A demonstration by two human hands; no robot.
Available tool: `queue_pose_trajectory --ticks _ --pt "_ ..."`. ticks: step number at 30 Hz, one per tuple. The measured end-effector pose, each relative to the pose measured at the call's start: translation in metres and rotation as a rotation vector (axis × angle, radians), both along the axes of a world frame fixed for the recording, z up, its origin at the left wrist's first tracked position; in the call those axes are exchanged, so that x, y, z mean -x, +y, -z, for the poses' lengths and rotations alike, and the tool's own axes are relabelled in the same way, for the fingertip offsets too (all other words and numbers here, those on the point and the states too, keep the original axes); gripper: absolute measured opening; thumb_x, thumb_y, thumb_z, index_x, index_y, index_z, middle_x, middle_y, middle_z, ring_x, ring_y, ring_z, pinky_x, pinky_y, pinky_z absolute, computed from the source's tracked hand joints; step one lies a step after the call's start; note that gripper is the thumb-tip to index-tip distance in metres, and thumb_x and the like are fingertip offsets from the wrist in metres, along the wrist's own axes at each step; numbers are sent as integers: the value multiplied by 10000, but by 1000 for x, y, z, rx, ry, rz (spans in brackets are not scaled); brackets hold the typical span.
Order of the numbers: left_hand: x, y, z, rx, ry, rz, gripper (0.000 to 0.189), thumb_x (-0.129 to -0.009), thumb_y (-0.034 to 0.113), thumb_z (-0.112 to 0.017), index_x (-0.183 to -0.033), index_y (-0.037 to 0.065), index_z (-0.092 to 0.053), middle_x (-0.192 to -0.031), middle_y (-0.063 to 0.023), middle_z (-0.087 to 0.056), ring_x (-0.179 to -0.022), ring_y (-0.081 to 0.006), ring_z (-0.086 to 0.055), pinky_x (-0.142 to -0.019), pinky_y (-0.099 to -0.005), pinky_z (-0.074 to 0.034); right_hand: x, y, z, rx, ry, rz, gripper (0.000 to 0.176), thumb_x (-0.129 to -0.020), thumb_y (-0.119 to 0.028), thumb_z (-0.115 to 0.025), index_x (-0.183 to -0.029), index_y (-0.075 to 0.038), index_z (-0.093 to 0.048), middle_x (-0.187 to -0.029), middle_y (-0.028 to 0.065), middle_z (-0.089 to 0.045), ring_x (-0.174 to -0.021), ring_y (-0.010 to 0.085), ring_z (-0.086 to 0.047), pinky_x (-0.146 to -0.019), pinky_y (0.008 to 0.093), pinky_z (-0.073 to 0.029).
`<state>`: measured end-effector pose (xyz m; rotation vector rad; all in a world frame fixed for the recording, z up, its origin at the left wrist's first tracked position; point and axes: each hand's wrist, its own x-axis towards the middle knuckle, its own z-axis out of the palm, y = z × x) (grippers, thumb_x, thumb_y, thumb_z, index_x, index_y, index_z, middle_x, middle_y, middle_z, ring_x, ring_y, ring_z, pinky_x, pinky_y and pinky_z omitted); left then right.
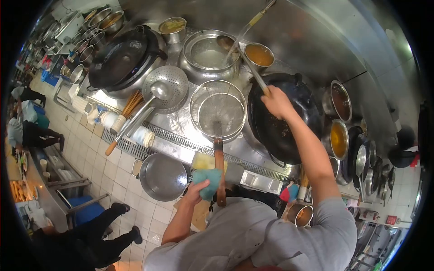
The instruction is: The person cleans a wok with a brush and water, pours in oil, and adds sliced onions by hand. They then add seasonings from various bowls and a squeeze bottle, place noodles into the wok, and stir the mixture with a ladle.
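My right hand [276, 103] is closed around the handle of a ladle [255, 74]. The ladle's bowl reaches the right rim of a large metal pot [186, 50] of water, beside a thin water pipe [255, 20] with water running from it. Below the forearm lies a black wok [266, 122] with some dark bits at its bottom. A folded teal cloth [209, 184] is gripped in my left hand [194, 192], next to the wooden handle [219, 169] of a mesh strainer [221, 106] on the steel stovetop. A yellow pad [203, 161] lies just beyond the cloth.
A perforated skimmer [174, 86] with a ladle [160, 91] in it rests left of the strainer, near a second wok [118, 58]. Bowls of orange liquid [259, 55] and yellow liquid [339, 139] flank the right wok. An empty metal pot [163, 194] stands low in front. Other people [95, 232] are at left.
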<state>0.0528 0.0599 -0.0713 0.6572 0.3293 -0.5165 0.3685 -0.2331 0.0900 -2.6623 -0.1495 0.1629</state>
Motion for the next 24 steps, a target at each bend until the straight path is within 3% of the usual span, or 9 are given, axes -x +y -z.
queue_pose_trajectory --ticks 2,4,7,10,11,14,17,20,24 --pt "-1 -5 -3 14 -8 9 552 -903 252 -743 -1336 -37 -558 -1146 -163 -696 -951 -264 -711 -804 -393 -602 -38 26 30 48 66 -1 387 -879 -174 -646 -1147 106 -629 -1070 346 -685 -1101 509 -644 -947 520 -524" --pt "5 -11 -8 13 -12 -3 575 -892 259 -759 -1342 -33 -553 -1144 -163 -694 -950 -266 -710 -799 -396 -604 -68 55 64 -12 183 71 246 -929 -153 -597 -954 87 -642 -909 255 -717 -833 428 -723 -734 487 -579" --pt "22 -12 -2 -9 15 -50 605 -880 268 -773 -1355 -29 -544 -1156 -166 -690 -955 -273 -710 -801 -400 -606 -112 59 108 -1527 1184 146 157 -980 -107 -551 -912 34 -565 -732 92 -627 -519 212 -618 -457 343 -496" --pt "34 -11 5 21 25 -82 612 -875 261 -777 -1361 -27 -539 -1162 -165 -687 -953 -286 -712 -808 -409 -609 -77 72 53 -1904 1225 574 81 -1010 -73 -524 -975 -11 -485 -675 -18 -486 -433 44 -436 -358 208 -331" --pt "37 -13 11 27 27 -106 611 -889 258 -759 -1379 -27 -531 -1188 -170 -684 -951 -297 -715 -808 -418 -609 -61 67 49 -1914 1197 453 193 -1011 -85 -551 -1112 34 -438 -686 -12 -506 -449 45 -466 -366 205 -350" --pt "25 -18 -5 109 3 -73 658 -903 347 -731 -1384 -51 -524 -1146 -210 -695 -906 -310 -719 -793 -434 -612 -18 46 29 -1978 1289 367 179 -1019 -95 -553 -1110 39 -477 -696 -18 -503 -461 40 -468 -371 219 -340" --pt "14 -14 16 424 -114 109 647 -940 389 -675 -1378 -62 -522 -1166 -226 -680 -872 -329 -732 -772 -428 -619 30 19 1 -2030 1292 313 189 -1026 -102 -553 -1125 54 -516 -707 -23 -501 -471 36 -462 -380 231 -334" --pt "-9 -24 15 389 -122 245 802 -902 539 -663 -1355 -107 -520 -999 -267 -702 -829 -328 -725 -703 -399 -622 79 -16 -20 -2046 1296 230 237 -1060 -145 -502 -1184 49 -559 -741 -12 -502 -471 42 -450 -388 242 -325" --pt "-37 -69 -1 249 46 239 638 -1016 487 -561 -1334 -66 -550 -1000 -229 -700 -818 -299 -724 -673 -390 -615 158 -59 -57 -2021 1159 276 271 -1071 -152 -479 -1218 57 -569 -760 -1 -512 -458 43 -437 -347 240 -355"
